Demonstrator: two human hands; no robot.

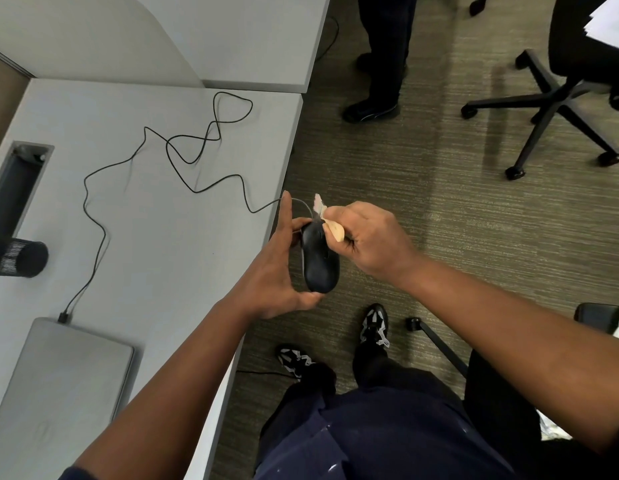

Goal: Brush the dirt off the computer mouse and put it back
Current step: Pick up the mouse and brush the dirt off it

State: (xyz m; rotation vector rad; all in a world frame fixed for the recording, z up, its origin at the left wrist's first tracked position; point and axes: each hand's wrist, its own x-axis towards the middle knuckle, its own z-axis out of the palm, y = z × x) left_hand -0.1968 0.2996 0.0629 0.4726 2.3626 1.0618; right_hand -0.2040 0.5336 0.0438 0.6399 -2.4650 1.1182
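At frame centre, off the desk (155,209) edge, our left hand (277,271) cradled the mouse (318,263) while our right hand (370,240) gripped the brush (330,225); light strokes away from the cable (135,157) seemed wisest.

There is a single view, from a wide-angle camera worn on the person's head, looking steeply down and slightly forward. Straight edges bow toward the corners of the picture. The light grey laminate desk (155,237) fills the left half, the olive striped carpet (439,188) the right. Both bare forearms run up from the bottom edge to the left hand (277,268) and right hand (374,237), which meet close to the lens near the middle. The wearer's own dark blue trousers (387,434) fill the bottom centre, directly below the camera.
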